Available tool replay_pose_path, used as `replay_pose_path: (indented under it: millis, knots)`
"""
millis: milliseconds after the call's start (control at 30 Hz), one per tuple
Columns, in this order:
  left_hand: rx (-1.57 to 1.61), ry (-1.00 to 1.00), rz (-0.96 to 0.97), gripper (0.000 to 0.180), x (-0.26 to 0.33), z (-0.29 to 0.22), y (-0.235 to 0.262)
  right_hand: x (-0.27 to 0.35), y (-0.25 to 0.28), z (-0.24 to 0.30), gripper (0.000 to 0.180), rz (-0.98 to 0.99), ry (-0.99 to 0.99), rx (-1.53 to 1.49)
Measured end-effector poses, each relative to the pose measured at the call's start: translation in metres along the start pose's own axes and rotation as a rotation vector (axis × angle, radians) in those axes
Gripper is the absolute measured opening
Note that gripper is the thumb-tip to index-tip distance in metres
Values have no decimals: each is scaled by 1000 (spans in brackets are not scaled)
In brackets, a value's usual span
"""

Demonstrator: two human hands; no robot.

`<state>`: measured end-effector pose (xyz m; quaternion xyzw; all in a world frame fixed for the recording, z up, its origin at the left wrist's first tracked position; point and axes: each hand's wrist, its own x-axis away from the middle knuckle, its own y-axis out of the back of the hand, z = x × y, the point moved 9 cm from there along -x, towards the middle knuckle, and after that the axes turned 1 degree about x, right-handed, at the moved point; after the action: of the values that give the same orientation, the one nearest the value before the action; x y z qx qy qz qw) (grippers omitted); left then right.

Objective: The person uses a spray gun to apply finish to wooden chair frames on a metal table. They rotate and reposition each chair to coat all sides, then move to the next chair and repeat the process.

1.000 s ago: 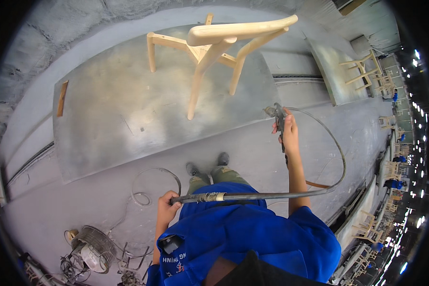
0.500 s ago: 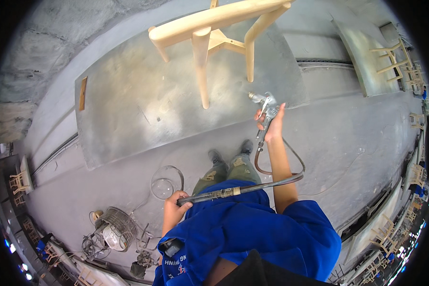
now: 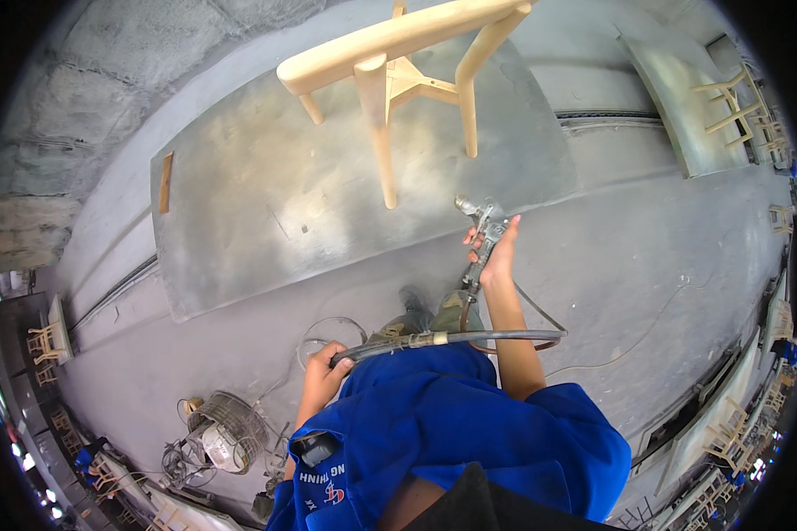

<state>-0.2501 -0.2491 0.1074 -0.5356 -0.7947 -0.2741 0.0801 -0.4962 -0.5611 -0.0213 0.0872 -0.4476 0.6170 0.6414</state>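
Note:
In my right hand (image 3: 498, 252) is a metal spray gun (image 3: 483, 232), its nozzle pointing away toward the table. My fingers wrap around its grip. A thick dark hose (image 3: 487, 335) runs across in front of my waist, and its left part is gripped in my closed left hand (image 3: 326, 370). Thinner tubes loop down from the gun's base to the hose's right-hand bend. Beyond the gun a pale wooden chair frame (image 3: 385, 133) stands on a flat grey board (image 3: 239, 239). The nozzle is apart from the nearest chair leg. The chair's top reaches the upper picture edge.
A wire basket (image 3: 239, 416) with tubing around it sits on the floor at lower left. A wooden strip (image 3: 166, 183) lies at the board's left end. Another board (image 3: 682, 115) with a chair frame stands at far right. A thin line (image 3: 655, 327) trails over the floor.
The spray gun and my right hand have come a little nearer and to the left. The hose bend has dropped slightly. My left hand still grips the hose.

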Motion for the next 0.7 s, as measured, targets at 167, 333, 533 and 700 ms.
replay_pose_path:
  millis: [167,333,533,700]
  knots:
    - [38,-51,89,22,-15,-15,-17,98,-52,90,88,403,276,-173]
    - [121,-202,127,20,-23,-27,-18,183,-80,145,91,395,517,76]
    - [436,-307,307,23,-36,-20,-58,267,-173,184,92,535,722,712]
    - [397,-351,325,39,-41,-20,-74,292,-222,244,86,494,874,782]
